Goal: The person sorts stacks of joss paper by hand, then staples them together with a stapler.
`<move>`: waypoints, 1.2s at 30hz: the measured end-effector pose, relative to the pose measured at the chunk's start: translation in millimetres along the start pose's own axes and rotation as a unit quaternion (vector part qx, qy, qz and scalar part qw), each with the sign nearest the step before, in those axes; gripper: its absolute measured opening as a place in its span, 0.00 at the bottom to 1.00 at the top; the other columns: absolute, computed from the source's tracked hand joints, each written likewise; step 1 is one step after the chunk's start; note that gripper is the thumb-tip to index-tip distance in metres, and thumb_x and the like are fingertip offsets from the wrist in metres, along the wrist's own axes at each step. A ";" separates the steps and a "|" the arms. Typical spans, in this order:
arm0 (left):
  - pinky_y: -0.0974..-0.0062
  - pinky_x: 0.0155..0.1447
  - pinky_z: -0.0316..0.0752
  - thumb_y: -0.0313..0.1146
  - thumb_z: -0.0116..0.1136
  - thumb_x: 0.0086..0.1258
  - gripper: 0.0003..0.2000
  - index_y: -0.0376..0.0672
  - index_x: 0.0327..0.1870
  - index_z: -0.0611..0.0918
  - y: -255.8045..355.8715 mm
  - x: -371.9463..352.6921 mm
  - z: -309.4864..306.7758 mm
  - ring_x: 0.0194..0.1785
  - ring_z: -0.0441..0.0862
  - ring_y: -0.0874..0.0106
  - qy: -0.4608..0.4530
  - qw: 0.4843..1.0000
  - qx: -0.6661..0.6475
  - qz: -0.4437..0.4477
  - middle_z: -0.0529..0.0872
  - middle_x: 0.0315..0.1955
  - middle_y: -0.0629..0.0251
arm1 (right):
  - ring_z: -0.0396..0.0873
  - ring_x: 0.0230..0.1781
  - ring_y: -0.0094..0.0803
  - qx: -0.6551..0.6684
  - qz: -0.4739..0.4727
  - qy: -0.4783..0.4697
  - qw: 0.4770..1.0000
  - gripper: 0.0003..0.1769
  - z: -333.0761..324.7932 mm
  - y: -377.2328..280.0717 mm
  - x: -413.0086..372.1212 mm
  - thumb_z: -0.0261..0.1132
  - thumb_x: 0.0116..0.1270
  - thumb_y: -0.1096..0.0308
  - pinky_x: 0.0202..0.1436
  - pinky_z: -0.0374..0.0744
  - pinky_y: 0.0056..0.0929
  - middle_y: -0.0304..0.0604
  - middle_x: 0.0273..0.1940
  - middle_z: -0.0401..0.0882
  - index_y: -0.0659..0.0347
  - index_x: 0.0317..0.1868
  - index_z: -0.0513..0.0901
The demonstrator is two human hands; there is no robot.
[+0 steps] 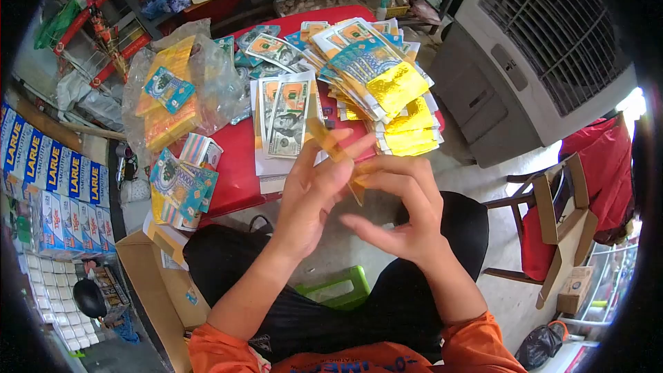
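A thin sheet of gold paper is held nearly edge-on, above my lap and the near edge of the red table. My left hand grips it between thumb and fingers. Curled fingers of my right hand meet the sheet's lower end, while that thumb stands well apart. Just beyond lie white sheets topped with printed dollar-style notes. To their right rises a tall stack of paper bundles, with blue notes and shiny gold foil on top.
The red table also carries a plastic bag of yellow-orange paper and blue notes at the left. An open cardboard box stands by my left leg. A grey air cooler is at the right, beer cartons at the left.
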State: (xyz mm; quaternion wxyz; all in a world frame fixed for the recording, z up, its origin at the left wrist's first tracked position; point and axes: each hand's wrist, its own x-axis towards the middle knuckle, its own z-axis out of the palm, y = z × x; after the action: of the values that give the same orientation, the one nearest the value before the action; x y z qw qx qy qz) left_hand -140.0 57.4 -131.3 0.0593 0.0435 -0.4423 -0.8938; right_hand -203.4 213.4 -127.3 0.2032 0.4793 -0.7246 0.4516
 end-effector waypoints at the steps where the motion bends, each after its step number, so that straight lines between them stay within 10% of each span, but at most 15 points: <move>1: 0.69 0.65 0.76 0.39 0.62 0.74 0.31 0.40 0.72 0.63 1.4 1.9 -5.2 0.65 0.79 0.68 -0.029 0.999 -0.017 -0.011 0.76 0.67 0.52 | 0.82 0.47 0.39 0.000 0.001 -0.003 1.000 0.31 -1.6 -0.4 1.3 0.84 0.43 0.59 0.51 0.75 0.35 0.42 0.50 0.84 0.57 0.49 0.83; 7: 0.68 0.67 0.76 0.33 0.68 0.69 0.33 0.35 0.73 0.67 1.3 -0.1 -23.6 0.62 0.80 0.69 -0.103 0.987 -0.024 -0.123 0.78 0.64 0.55 | 0.73 0.62 0.44 0.025 0.067 -0.075 0.995 0.55 -11.7 0.2 6.2 0.85 0.41 0.48 0.62 0.69 0.38 0.52 0.64 0.74 0.60 0.70 0.72; 23: 0.74 0.62 0.74 0.42 0.57 0.75 0.28 0.34 0.71 0.70 2.5 -6.7 -31.9 0.59 0.81 0.72 -0.107 0.982 -0.021 -0.152 0.80 0.61 0.58 | 0.69 0.70 0.46 0.101 0.073 -0.090 0.988 0.69 -13.7 18.4 -4.2 0.89 0.34 0.50 0.73 0.64 0.41 0.56 0.71 0.68 0.66 0.75 0.59; 25: 0.59 0.68 0.73 0.50 0.54 0.72 0.34 0.33 0.71 0.68 1.4 -9.9 -35.9 0.65 0.79 0.64 -0.013 0.988 0.007 -0.151 0.78 0.64 0.54 | 0.67 0.72 0.47 0.107 0.072 -0.091 0.987 0.67 -17.2 20.8 -3.6 0.86 0.36 0.53 0.73 0.62 0.42 0.57 0.71 0.68 0.66 0.75 0.59; 36: 0.59 0.64 0.75 0.49 0.43 0.72 0.29 0.42 0.69 0.73 8.3 -6.1 -41.0 0.62 0.80 0.62 0.054 0.978 -0.175 -0.103 0.81 0.62 0.60 | 0.71 0.66 0.45 0.115 0.170 -0.137 0.969 0.46 -27.3 21.6 -2.5 0.75 0.48 0.61 0.67 0.68 0.38 0.54 0.67 0.72 0.61 0.70 0.72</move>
State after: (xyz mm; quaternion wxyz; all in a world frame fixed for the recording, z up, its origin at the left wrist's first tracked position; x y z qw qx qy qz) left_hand -128.1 21.1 -149.4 -0.0024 0.1256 -0.2680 -0.9552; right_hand -225.0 240.8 -125.1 -0.0343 0.4259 -0.7596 0.4903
